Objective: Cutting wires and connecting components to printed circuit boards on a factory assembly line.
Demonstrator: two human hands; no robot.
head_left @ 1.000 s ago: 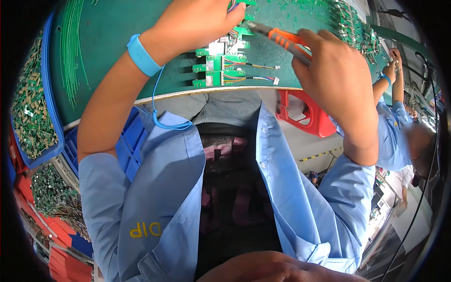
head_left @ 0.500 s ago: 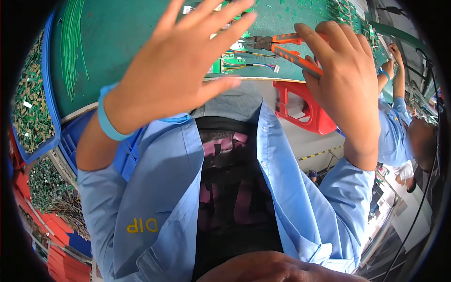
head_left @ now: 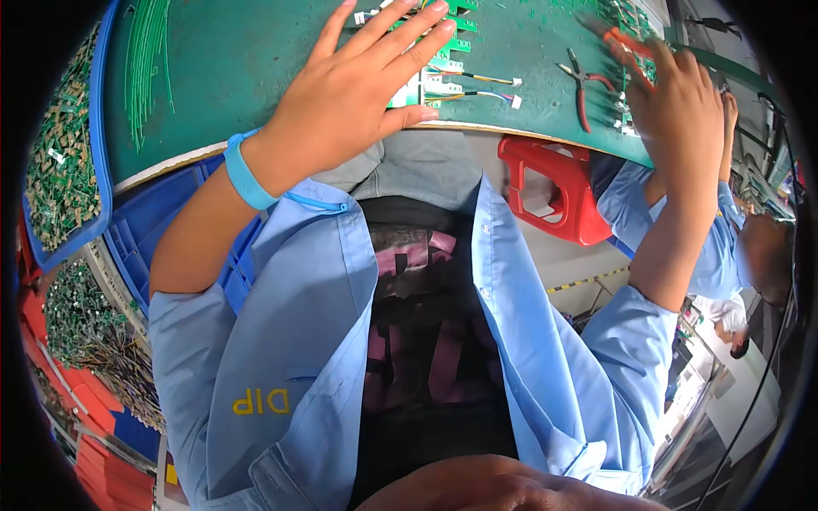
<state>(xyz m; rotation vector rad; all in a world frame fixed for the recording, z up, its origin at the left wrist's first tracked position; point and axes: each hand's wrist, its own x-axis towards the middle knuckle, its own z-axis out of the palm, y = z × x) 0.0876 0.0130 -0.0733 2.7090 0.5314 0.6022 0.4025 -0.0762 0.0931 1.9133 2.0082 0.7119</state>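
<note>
I count two hands, the left hand (head_left: 354, 102) and the right hand (head_left: 677, 94). On the worktop (head_left: 239, 68) I see two pliers (head_left: 582, 81), one being orange-handled cutters (head_left: 626, 41). One red stool (head_left: 554, 192), one blue wristband (head_left: 244, 175).

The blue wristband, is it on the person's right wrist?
No, the blue wristband sits on the wrist of the left hand, which lies spread open over small green circuit boards; the right wrist is bare.
</note>
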